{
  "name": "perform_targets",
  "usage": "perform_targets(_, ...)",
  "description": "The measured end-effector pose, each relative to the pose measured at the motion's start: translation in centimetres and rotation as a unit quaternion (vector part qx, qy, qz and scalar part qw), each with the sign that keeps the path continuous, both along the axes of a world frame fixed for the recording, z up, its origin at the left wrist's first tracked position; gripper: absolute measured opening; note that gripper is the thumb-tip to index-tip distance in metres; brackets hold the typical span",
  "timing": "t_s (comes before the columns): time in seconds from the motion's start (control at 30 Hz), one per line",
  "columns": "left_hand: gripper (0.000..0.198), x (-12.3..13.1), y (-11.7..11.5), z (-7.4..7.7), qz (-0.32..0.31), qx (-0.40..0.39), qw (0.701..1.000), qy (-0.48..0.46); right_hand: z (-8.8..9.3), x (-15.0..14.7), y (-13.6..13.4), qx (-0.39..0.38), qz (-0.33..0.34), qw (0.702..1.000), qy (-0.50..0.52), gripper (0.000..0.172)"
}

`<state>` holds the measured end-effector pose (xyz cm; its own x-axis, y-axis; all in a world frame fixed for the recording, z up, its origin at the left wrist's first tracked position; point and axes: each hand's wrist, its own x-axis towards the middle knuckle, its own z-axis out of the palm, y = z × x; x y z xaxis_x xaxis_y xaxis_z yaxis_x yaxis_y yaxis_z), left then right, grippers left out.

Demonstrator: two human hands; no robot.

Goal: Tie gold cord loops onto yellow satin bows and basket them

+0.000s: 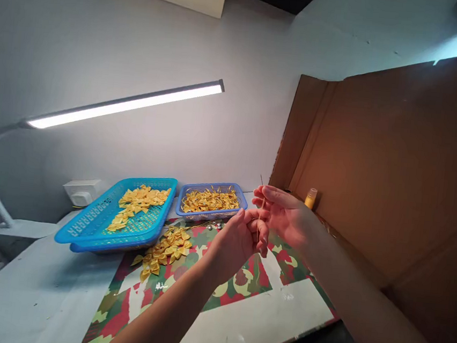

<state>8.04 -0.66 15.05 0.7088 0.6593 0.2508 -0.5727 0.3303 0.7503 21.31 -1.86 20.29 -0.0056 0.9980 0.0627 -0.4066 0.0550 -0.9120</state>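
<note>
Over the table, my two hands meet around a thin, upright needle-like strand (261, 180), dark at the tip and golden lower down. My left hand (242, 232) has its fingers curled around the strand's lower part. Higher up, the thumb and fingers of my right hand (289, 212) pinch it. Exactly what the strand is, I cannot make out. Left of my hands lies a loose pile of yellow ribbon bows (166, 249). Behind them, a purple basket (244, 202) holds many small golden pieces, and a blue basket (86, 222) holds more yellow bows.
A lit desk lamp (130, 105) reaches over the baskets from the left. A tall cardboard sheet (394, 171) stands on the right, with a small yellow bottle (310, 199) before it. Camouflage-patterned covering (242, 280) lies on the table (39, 293). A white box (82, 192) sits by the wall.
</note>
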Motion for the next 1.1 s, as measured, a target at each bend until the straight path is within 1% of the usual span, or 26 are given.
perform_targets(0.07, 0.036, -1.2, 0.2, 0.5, 0.018, 0.026, 0.999, 0.011, -0.2, -0.7, 0.3, -0.026, 0.045, 0.998, 0.027, 0.023)
perform_targets(0.13, 0.03, -1.7, 0.3, 0.9, 0.05, 0.039, 0.998, 0.018, -0.5, -1.5, 0.5, -0.043, 0.083, 0.995, 0.046, 0.023)
perform_targets(0.17, 0.026, -1.8, 0.3, 1.0, 0.068, 0.035, 0.997, 0.017, -0.6, -1.9, 0.6, -0.043, 0.087, 0.994, 0.058, 0.024)
perform_targets(0.23, 0.026, -1.8, 0.2, 0.8, 0.09, 0.011, 0.996, 0.015, -0.8, -2.7, 0.9, -0.038, 0.071, 0.993, 0.084, 0.025)
perform_targets(0.27, 0.028, -1.9, 0.0, 0.5, 0.087, -0.01, 0.996, 0.014, -0.9, -3.0, 1.1, -0.037, 0.055, 0.993, 0.099, 0.026)
perform_targets(0.33, 0.031, -2.5, -0.6, -0.8, 0.052, -0.063, 0.997, 0.015, -1.0, -3.2, 1.7, -0.046, 0.024, 0.992, 0.117, 0.028)
perform_targets(0.4, 0.032, -3.5, -1.4, -2.6, 0.013, -0.124, 0.992, 0.017, -1.3, -2.8, 2.7, -0.054, -0.013, 0.991, 0.118, 0.027)
perform_targets(0.47, 0.031, -5.0, -2.3, -4.9, -0.007, -0.188, 0.982, 0.031, -1.8, -1.8, 4.0, -0.058, -0.059, 0.991, 0.103, 0.023)
perform_targets(0.53, 0.03, -6.7, -3.3, -7.0, -0.002, -0.25, 0.968, 0.032, -3.0, -0.6, 5.5, -0.084, -0.114, 0.986, 0.088, 0.022)
perform_targets(0.6, 0.026, -8.3, -4.2, -8.6, 0.043, -0.298, 0.954, 0.008, -4.8, 0.5, 6.7, -0.107, -0.13, 0.983, 0.079, 0.024)
perform_targets(0.67, 0.024, -9.7, -5.1, -9.7, 0.087, -0.331, 0.939, -0.024, -7.0, 1.2, 7.5, -0.129, -0.127, 0.981, 0.066, 0.027)
perform_targets(0.77, 0.02, -10.9, -6.3, -10.3, 0.137, -0.357, 0.922, -0.055, -10.5, 1.3, 7.9, -0.161, -0.108, 0.98, 0.045, 0.027)
perform_targets(0.87, 0.015, -11.3, -6.9, -10.5, 0.172, -0.377, 0.908, -0.066, -13.0, 1.1, 8.2, -0.178, -0.097, 0.979, 0.036, 0.026)
perform_targets(0.97, 0.011, -11.5, -7.1, -10.6, 0.191, -0.393, 0.896, -0.075, -14.4, 1.2, 8.7, -0.179, -0.089, 0.98, 0.023, 0.027)
perform_targets(1.1, 0.01, -11.6, -7.0, -11.0, 0.201, -0.402, 0.891, -0.072, -15.4, 1.8, 9.3, -0.176, -0.089, 0.98, 0.007, 0.029)
